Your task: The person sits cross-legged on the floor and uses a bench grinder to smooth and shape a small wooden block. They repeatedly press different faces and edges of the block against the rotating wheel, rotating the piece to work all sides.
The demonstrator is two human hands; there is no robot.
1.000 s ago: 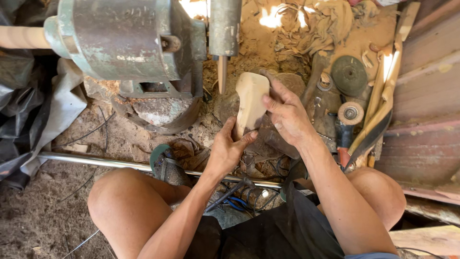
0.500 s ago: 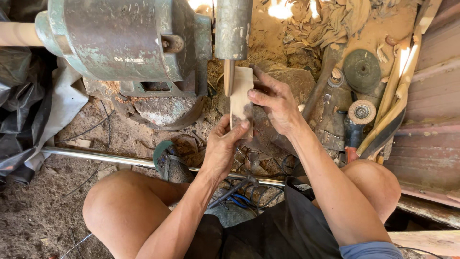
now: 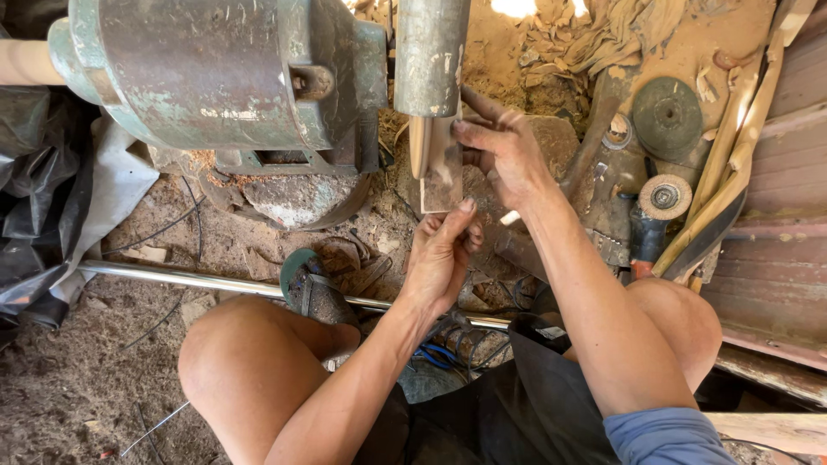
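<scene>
Wooden piece (image 3: 441,168) stands upright, long axis toward the grey spindle (image 3: 430,53); my left hand (image 3: 441,254) and right hand (image 3: 502,151) grip it.

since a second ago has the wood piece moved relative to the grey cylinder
Yes. The wood piece went up and left, from right of the grey cylinder to against its lower end.

Two hands (image 3: 469,207), one wood piece (image 3: 442,168)

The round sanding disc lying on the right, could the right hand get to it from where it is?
Probably yes: the sanding disc lies uncovered just beside the right hand, though that hand is holding the wood piece.
</scene>
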